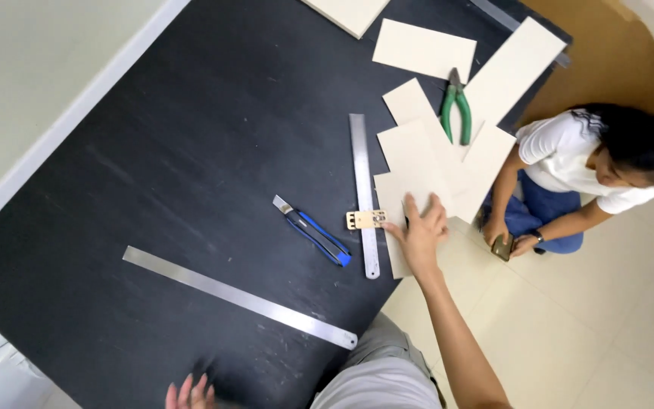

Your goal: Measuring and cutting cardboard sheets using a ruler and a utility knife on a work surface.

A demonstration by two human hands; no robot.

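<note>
- The left hand [189, 394] lies at the near edge of the black table [191, 151], only its fingertips in view, spread flat and holding nothing; beyond them the dark top runs wide and bare toward the far left edge.
- Just ahead of those fingertips, a long steel ruler [240, 297] slants across the table, its right end stopping short of the near edge.
- Further right, a blue utility knife [313, 231] lies well apart from both hands, blade end pointing up-left, with open surface all around it.
- A shorter steel ruler [363, 193] stands nearly straight away from the person, just left of the right hand's fingertips; a small tan perforated piece [365, 220] lies across it, close to the thumb.
- The right hand [420, 231] rests palm down, fingers spread and loose, pressing on a pale board strip [393, 227] that overhangs the table's right edge; nothing is gripped.
- Beyond the fingers, more pale board pieces [425, 155] overlap in a fan, crowding that edge, and green-handled pliers [456, 110] lie on them.
- Right of the table, another person [569, 163] crouches on the tiled floor, holding a small dark object.
</note>
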